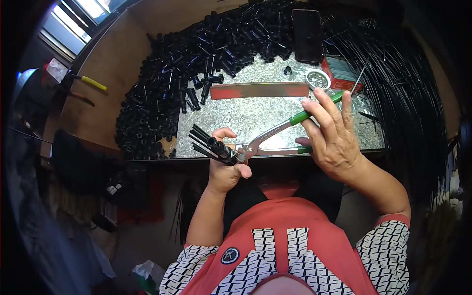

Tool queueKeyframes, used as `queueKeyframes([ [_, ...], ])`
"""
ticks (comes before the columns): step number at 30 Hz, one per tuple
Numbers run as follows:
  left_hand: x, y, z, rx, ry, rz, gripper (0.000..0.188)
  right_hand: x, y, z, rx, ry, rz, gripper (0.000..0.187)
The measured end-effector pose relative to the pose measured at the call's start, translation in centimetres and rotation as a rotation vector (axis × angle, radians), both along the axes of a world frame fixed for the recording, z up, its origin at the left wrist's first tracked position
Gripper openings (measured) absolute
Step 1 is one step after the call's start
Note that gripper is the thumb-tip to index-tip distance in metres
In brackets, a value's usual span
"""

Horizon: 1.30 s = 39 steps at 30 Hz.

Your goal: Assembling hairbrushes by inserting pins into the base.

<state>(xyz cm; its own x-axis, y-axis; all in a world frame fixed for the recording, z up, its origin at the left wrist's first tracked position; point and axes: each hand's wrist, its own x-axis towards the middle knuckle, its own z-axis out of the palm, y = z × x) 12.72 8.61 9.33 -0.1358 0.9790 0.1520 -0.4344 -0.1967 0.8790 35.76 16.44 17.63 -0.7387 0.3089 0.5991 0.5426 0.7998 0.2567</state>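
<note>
My left hand [226, 169] grips a bundle of black plastic tubular pieces [212, 143] near the table's front edge, their thin ends fanning up and left. Green-handled pincers [273, 132] are in my right hand [332, 135], with the handles spread apart. The pincers' head meets thin wires at the bundle's near end, beside my left thumb. Whether the jaws grip the wire is too small to tell. Past my right fingertips a thin grey rod [361, 76] slants up; I cannot tell whether it is held.
A heap of black tubular parts [162, 93] covers the table's left and back. Behind my hands lies a flat metal strip [260, 91]. A white dish [308, 76] of small pieces, a red box [339, 81], a dark phone [306, 37] and long black rods [408, 93] sit rightward.
</note>
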Motion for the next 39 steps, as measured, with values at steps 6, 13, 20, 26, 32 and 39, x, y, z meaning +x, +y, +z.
queueKeyframes([
  [6,-1.3,-0.1,-2.5,0.037,0.107,-0.001,0.081,1.2,-0.4,-0.7,-0.316,-0.159,0.043,0.019],
  [13,-1.2,-0.3,-1.2,0.067,0.078,-0.141,0.075,2.0,-1.9,-2.3,-0.680,-0.134,0.227,0.024],
  [20,-0.9,-0.3,-1.5,0.114,0.246,-0.064,0.056,2.2,-2.3,-3.2,-2.762,0.022,0.261,0.039],
  [26,-0.9,0.0,-1.2,0.087,0.218,0.116,0.051,1.5,-4.0,-2.3,-1.012,0.085,0.186,0.030],
  [32,-1.3,-0.3,-1.0,0.078,0.153,-0.096,0.061,1.9,-3.0,-2.1,-2.553,0.045,0.069,0.024],
  [39,-1.3,0.0,-1.1,0.070,0.218,0.064,0.056,1.4,-3.8,-3.4,-0.788,0.126,0.211,0.044],
])
